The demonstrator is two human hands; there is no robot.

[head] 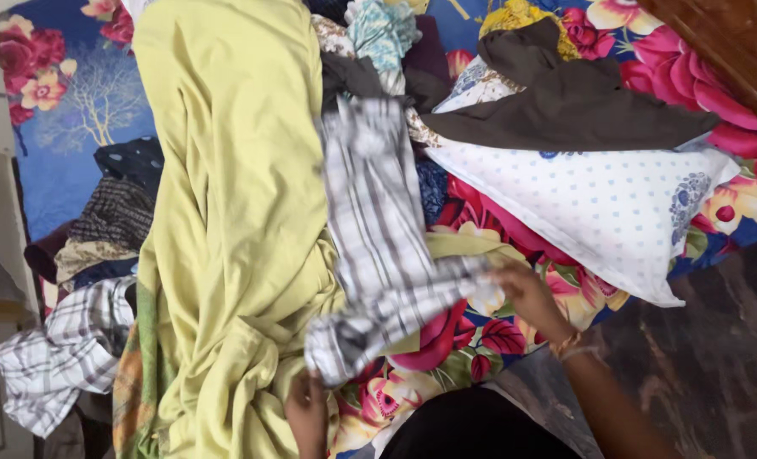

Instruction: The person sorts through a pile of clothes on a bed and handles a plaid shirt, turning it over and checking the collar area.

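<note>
A grey and white striped garment lies stretched over a bed with a bright floral sheet. My right hand grips one end of it near the bed's edge. My left hand is low in the view, closed on the garment's other bunched end, next to a large yellow-green cloth. The striped garment is blurred with motion.
A white dotted pillow lies to the right with a dark brown garment on it. Folded dark patterned clothes and a white checked cloth sit at left. A wooden headboard is top right; dark floor below.
</note>
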